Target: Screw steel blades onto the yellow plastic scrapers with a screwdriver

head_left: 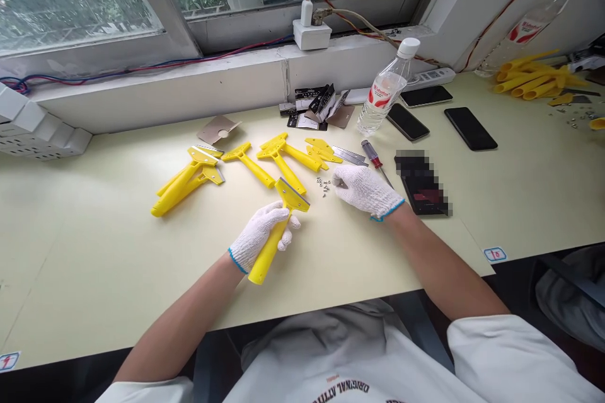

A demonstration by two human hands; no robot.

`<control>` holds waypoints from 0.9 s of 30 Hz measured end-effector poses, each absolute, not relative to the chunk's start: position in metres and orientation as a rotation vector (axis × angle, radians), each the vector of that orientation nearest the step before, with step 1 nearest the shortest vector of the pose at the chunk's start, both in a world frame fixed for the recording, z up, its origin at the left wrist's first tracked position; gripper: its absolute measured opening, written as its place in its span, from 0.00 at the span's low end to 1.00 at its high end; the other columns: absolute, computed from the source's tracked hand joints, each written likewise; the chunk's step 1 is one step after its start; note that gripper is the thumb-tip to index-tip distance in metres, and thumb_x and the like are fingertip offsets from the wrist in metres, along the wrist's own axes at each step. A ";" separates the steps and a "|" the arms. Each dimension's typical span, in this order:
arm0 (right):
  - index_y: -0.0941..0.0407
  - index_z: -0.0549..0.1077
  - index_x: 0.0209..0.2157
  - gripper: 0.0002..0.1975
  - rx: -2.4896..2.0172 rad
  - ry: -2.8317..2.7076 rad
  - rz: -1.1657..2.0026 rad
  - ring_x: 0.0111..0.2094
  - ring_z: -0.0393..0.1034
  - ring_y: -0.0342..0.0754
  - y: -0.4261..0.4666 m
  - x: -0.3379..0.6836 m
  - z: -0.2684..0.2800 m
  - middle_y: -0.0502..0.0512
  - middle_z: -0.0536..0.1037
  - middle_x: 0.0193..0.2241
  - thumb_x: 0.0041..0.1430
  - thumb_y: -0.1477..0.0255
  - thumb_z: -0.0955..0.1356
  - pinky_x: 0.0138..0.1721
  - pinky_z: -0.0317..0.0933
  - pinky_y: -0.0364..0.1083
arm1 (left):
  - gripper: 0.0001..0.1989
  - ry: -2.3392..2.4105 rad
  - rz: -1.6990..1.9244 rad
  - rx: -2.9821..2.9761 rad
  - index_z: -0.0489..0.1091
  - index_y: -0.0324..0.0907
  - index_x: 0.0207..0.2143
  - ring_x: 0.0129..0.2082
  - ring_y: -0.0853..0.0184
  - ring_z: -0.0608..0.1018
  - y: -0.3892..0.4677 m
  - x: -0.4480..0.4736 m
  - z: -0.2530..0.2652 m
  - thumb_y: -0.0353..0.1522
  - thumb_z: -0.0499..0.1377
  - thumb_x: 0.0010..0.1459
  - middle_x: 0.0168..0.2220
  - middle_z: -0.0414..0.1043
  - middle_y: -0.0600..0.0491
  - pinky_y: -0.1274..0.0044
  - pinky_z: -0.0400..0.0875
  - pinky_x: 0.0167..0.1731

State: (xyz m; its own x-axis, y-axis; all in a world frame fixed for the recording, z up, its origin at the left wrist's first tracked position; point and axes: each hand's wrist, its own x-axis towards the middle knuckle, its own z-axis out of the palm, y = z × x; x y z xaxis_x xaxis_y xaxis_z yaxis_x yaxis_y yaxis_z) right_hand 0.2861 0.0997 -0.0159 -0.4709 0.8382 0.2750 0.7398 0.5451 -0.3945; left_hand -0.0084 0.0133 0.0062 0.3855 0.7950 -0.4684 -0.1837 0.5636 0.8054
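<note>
My gloved left hand (pixel 263 230) is wrapped round the handle of a yellow scraper (pixel 270 253), its head tilted up and a blade along the head's edge. My gloved right hand (pixel 366 189) has its fingertips pinched together just right of a small heap of screws (pixel 324 185); what they hold, if anything, is hidden. Beyond that hand lie yellow scraper plates (pixel 322 150) and bare metal blades (pixel 350 156). A screwdriver (pixel 372 155) rests behind it, its shaft running down toward the wrist. Two yellow scraper handles (pixel 283 154) lie crossed past my left hand.
More scrapers (pixel 182 186) are stacked at left, near another yellow handle (pixel 253 164). Opened black packets (pixel 319 107), a water bottle (pixel 385 91) and several phones (pixel 470 128) stand or lie toward the back and right. White boxes (pixel 38 123) are at far left; yellow handles (pixel 534 79) lie far right.
</note>
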 end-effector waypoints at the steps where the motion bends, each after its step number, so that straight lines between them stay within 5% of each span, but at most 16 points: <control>1: 0.55 0.73 0.32 0.06 -1.305 -2.386 0.341 0.31 0.73 0.50 0.103 0.291 -0.016 0.54 0.80 0.30 0.60 0.80 0.69 0.36 0.61 0.48 | 0.16 0.984 0.695 0.745 0.71 0.40 0.51 0.18 0.74 0.73 0.012 -0.008 0.006 0.40 0.65 0.66 0.39 0.79 0.51 0.80 0.67 0.17; 11: 0.56 0.80 0.38 0.05 -1.334 -2.183 0.535 0.37 0.79 0.53 0.090 0.281 0.002 0.58 0.85 0.37 0.66 0.74 0.70 0.45 0.69 0.51 | 0.12 0.924 0.685 0.787 0.70 0.42 0.46 0.21 0.72 0.77 0.005 -0.006 0.010 0.39 0.64 0.67 0.43 0.79 0.50 0.77 0.71 0.21; 15: 0.56 0.80 0.46 0.12 -1.251 -1.787 1.248 0.35 0.80 0.49 0.066 0.255 0.017 0.55 0.84 0.38 0.69 0.63 0.70 0.40 0.75 0.49 | 0.12 0.864 0.639 0.847 0.71 0.41 0.48 0.21 0.73 0.76 0.005 -0.006 0.011 0.38 0.62 0.68 0.44 0.79 0.49 0.77 0.72 0.22; 19: 0.56 0.79 0.44 0.18 -1.091 -1.441 2.013 0.38 0.82 0.50 0.048 0.231 0.020 0.58 0.84 0.44 0.66 0.55 0.73 0.41 0.80 0.50 | 0.15 0.939 0.628 1.007 0.68 0.43 0.53 0.19 0.71 0.77 0.004 -0.005 0.012 0.40 0.61 0.69 0.40 0.79 0.51 0.77 0.72 0.19; 27: 0.58 0.81 0.41 0.11 -1.149 -1.374 2.091 0.32 0.80 0.45 0.044 0.218 0.006 0.56 0.85 0.37 0.58 0.67 0.75 0.35 0.77 0.43 | 0.15 1.158 0.571 1.266 0.61 0.46 0.53 0.16 0.69 0.77 0.000 -0.003 0.014 0.42 0.59 0.72 0.31 0.78 0.56 0.79 0.71 0.16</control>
